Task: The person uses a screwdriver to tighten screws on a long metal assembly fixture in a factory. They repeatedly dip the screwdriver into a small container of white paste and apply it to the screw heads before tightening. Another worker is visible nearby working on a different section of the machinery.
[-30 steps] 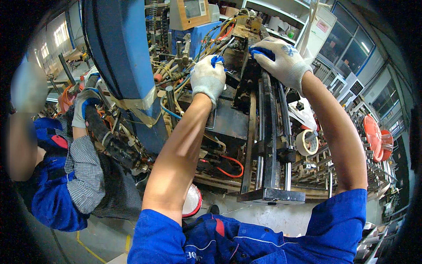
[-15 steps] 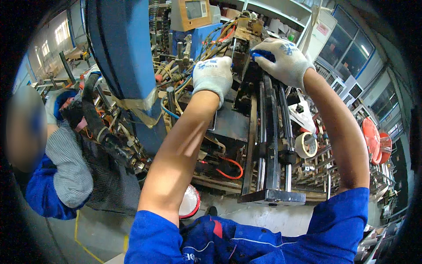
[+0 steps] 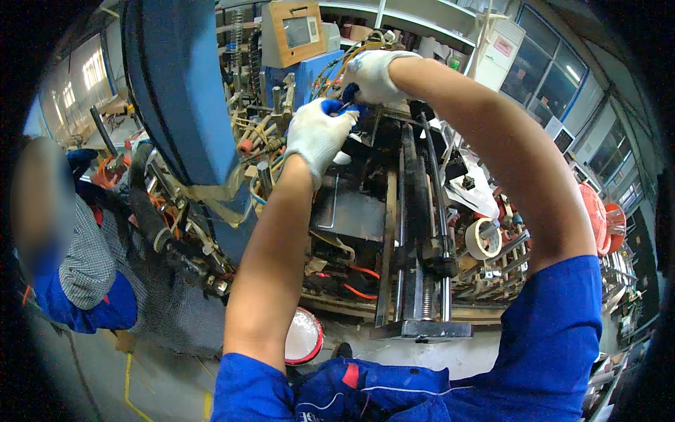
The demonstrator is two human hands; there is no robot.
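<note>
My left hand (image 3: 320,133) wears a white work glove with a blue-coated palm. Its fingers are closed in a pinch above the dark machine bed (image 3: 355,211). My right hand (image 3: 380,76), gloved alike, reaches across and meets the left fingertips, its own fingers curled shut. Whatever lies between the two hands is too small and hidden to make out. Below them, a thin bent metal rod (image 3: 333,204) shows against the dark plate. Right of it runs a black slide frame with shiny guide rods (image 3: 446,295) and a black end block (image 3: 422,330).
A tall blue machine column (image 3: 172,91) stands left, cables and hoses beside it. Another person in blue (image 3: 105,295) is at far left. A wood-framed screen (image 3: 299,32) sits behind, a tape roll (image 3: 484,238) at right, a white-filled bucket (image 3: 304,337) below.
My right hand has moved left from the top of the slide frame to meet my left hand. My left hand has shifted slightly left and down, and the view has shifted a little.
</note>
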